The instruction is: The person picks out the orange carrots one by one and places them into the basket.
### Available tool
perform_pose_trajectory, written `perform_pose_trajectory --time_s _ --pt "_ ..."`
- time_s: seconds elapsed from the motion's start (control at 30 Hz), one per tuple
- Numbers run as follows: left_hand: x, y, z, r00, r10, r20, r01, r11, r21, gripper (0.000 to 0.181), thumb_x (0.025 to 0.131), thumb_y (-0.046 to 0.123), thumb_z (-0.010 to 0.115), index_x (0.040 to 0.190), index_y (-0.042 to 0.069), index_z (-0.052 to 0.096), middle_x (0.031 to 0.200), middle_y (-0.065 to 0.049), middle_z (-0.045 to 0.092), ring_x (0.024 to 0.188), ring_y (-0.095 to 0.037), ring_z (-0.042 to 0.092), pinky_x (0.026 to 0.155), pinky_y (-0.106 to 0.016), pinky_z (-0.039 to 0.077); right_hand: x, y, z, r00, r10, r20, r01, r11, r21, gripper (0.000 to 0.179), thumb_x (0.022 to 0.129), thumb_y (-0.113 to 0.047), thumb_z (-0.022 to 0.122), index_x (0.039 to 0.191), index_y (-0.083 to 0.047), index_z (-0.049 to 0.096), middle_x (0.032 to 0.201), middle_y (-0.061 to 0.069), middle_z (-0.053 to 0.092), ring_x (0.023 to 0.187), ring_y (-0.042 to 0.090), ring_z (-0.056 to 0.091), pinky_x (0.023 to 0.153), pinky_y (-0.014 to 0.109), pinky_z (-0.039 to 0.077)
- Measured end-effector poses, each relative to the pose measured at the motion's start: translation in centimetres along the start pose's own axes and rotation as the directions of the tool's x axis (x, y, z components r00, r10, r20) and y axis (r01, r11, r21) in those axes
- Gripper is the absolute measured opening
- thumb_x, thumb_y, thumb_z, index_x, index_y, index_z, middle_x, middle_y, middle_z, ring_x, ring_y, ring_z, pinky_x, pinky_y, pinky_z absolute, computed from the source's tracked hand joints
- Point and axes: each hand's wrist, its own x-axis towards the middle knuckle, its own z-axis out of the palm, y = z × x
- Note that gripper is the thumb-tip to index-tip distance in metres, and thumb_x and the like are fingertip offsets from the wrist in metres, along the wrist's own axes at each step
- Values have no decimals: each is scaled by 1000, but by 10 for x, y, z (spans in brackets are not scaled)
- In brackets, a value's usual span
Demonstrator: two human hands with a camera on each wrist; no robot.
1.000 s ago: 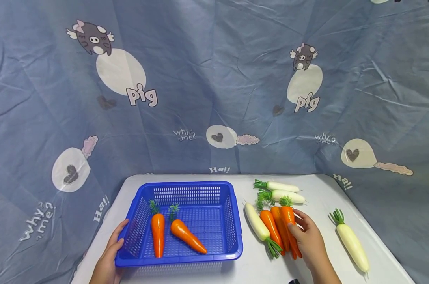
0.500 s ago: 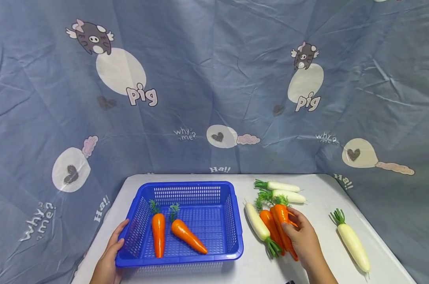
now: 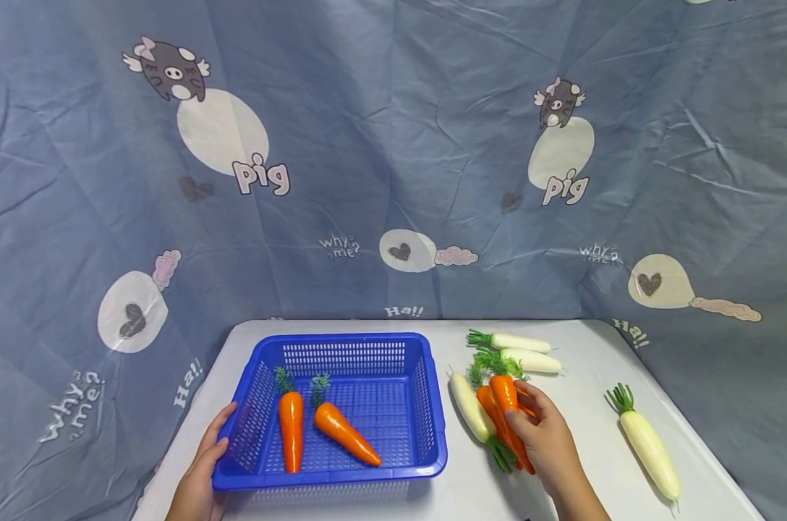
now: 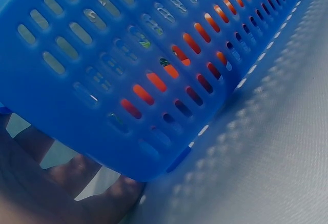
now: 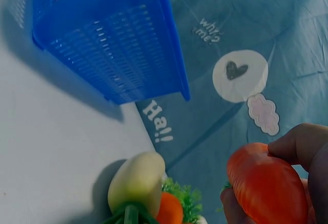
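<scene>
My left hand (image 3: pixel 201 463) holds the left side of a blue plastic basket (image 3: pixel 328 480), its fingers at the rim and wall. Inside the basket lie two orange carrots with green tops, one upright in view (image 3: pixel 291 433) and one slanting (image 3: pixel 346 434). With thumb and fingers my right hand (image 3: pixel 550 441) grips a carrot (image 5: pixel 266 183) just above other carrots (image 3: pixel 491 414) on the table. Close to the right wrist camera, that carrot hides part of the fingers. A white radish (image 3: pixel 470 407) lies along the left of these carrots.
Two white radishes (image 3: pixel 529 359) lie behind the carrots. Another radish (image 3: pixel 647 449) lies far right. The white table (image 3: pixel 602 354) meets a blue patterned cloth (image 3: pixel 393 181) behind and at both sides.
My right hand has moved left with the carrot, which now lies over the other carrots, nearer the left radish. My left hand and the basket have stayed in place.
</scene>
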Motion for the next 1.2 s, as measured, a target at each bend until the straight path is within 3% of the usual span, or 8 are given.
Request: perform_pose_trajectory --time_s 0.2,0.4,0.73,0.97,1.2 --pt "1 -1 -1 1000 -3 -3 3 1000 8 54 115 37 21 167 42 8 173 -9 -7 127 -8 44 97 -36 50 -3 -5 6 1000 -17 22 17 1000 20 55 102 -7 65 154 -13 48 150 22 54 130 35 60 86 28 56" --pt "0 -1 -1 1000 11 3 -11 1000 1 54 115 35 20 167 40 7 171 -8 -4 123 -4 50 96 -38 51 -3 -7 15 999 -25 28 24 1000 18 56 101 -7 66 154 -14 49 150 21 55 131 36 60 88 27 55" --pt "-1 -1 -1 1000 2 15 -2 1000 -21 53 115 36 20 166 42 7 170 -9 -4 124 -11 50 95 -41 52 -4 -12 29 998 -48 32 47 998 30 53 99 -6 69 149 -16 55 145 19 59 124 32 63 87 28 55" --pt "-1 -2 -3 996 66 58 -64 997 -36 54 115 38 21 167 37 6 167 0 4 124 -5 51 95 -36 53 -3 -17 43 996 -86 37 85 996 37 54 97 -4 69 149 -15 57 143 20 61 121 33 65 87 25 55" --pt "-1 -3 -2 995 70 64 -68 997 -47 54 115 38 21 167 38 6 167 2 5 124 -3 50 96 -34 52 -2 -21 51 995 -89 49 87 996 30 54 97 -3 70 147 -18 58 142 17 62 123 34 65 90 24 54"
